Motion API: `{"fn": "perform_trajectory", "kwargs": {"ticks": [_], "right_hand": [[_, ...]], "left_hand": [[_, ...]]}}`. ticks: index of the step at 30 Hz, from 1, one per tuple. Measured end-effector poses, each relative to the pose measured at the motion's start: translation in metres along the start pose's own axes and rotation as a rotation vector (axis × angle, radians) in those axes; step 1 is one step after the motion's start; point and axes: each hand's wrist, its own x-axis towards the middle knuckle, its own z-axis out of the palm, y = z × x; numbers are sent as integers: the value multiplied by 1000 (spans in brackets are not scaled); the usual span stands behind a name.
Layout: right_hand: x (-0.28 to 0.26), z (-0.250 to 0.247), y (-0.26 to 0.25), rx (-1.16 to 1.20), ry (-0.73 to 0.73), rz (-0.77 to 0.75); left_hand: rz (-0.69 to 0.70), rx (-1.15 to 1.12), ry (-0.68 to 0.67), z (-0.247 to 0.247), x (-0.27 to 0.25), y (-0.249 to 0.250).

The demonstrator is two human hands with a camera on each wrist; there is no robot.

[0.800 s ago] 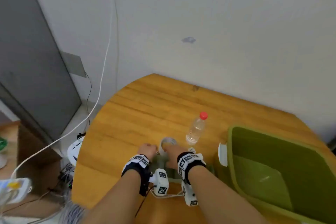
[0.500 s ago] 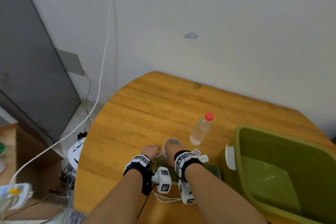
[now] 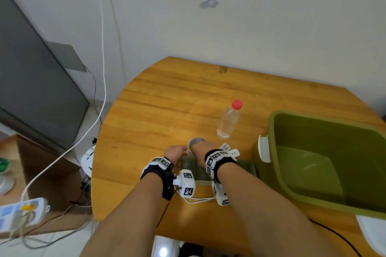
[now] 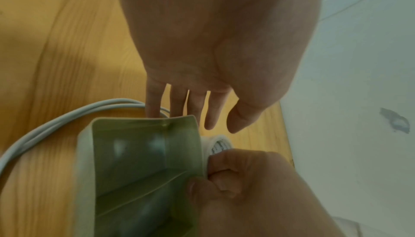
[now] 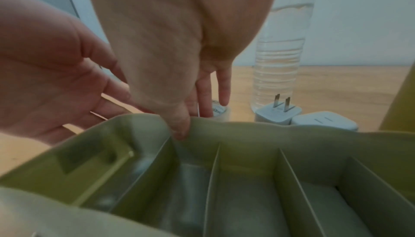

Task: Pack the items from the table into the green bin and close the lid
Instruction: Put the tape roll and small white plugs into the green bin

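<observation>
A small green divided organizer (image 5: 247, 152) lies on the wooden table (image 3: 167, 100) near its front edge. My right hand (image 5: 195, 116) pinches its far wall, thumb inside and fingers outside. My left hand (image 4: 202, 113) hangs at the organizer's (image 4: 139, 161) left end with straight fingers touching that wall. A white roll (image 3: 195, 142) stands just beyond both hands. A clear water bottle (image 3: 227, 123) with a red cap stands upright behind. The big green bin (image 3: 269, 123) sits open at the right.
Two white plug adapters (image 5: 277, 114) (image 5: 323, 121) lie between the organizer and the bottle. A white cable (image 4: 44, 130) curls on the table by my left hand. A white lid (image 3: 373, 233) shows at the table's front right. The wall runs behind the table.
Both hands stay at the organizer's far edge. The head view has tilted a little, and the bottle and bin have not moved on the table.
</observation>
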Motion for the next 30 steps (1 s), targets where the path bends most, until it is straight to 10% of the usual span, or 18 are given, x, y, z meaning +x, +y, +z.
{"fn": "perform_trajectory", "kwargs": {"ticks": [12,21,30], "right_hand": [[-30,-43,46,635,211,-185],[-162,-118,126,742,428,-439],[-249,-73,277,584,102,-297]], "left_hand": [[123,-58,8,0,-25,50],[452,-203,-159,14,-88,113],[427,201,-227,148,-109,124]]}}
